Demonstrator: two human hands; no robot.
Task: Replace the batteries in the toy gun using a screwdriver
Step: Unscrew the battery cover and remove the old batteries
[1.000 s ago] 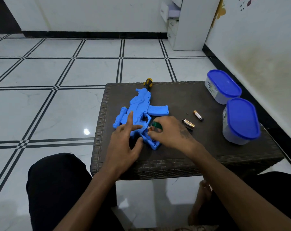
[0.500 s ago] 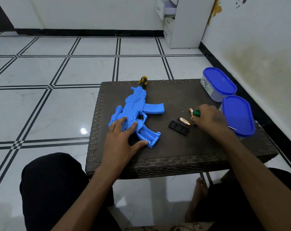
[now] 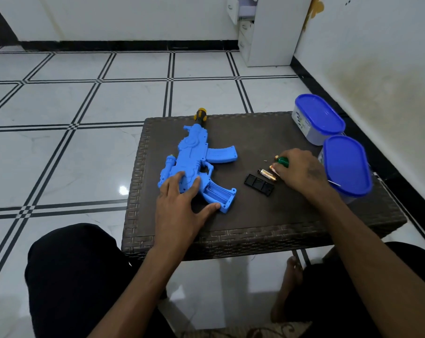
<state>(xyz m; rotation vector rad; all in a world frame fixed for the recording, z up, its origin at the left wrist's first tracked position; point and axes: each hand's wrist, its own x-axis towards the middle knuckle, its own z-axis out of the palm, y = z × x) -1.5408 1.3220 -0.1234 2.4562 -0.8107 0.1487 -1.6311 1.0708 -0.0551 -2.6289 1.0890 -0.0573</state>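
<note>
A blue toy gun [image 3: 197, 162] lies on the dark woven table [image 3: 255, 228], its battery compartment [image 3: 217, 192] open in the grip. My left hand [image 3: 179, 203] rests flat on the gun's rear, fingers spread. My right hand [image 3: 300, 170] holds a green-handled screwdriver [image 3: 283, 161], whose metal tip pokes out behind the wrist, and its fingers touch a battery [image 3: 272, 168]. Another battery [image 3: 266, 174] lies beside the black compartment cover [image 3: 259, 184]. A tiny screw [image 3: 265, 161] sits nearby.
Two containers with blue lids [image 3: 318, 118] [image 3: 345, 164] stand at the table's right edge, close to my right hand. A yellow-and-black tool handle [image 3: 200, 115] lies at the far edge by the gun's muzzle. White tiled floor surrounds the table; my knees are below.
My right hand left the gun's compartment, moved right with the screwdriver, and now touches the batteries. The black cover lies exposed on the table. My left hand stayed on the gun.
</note>
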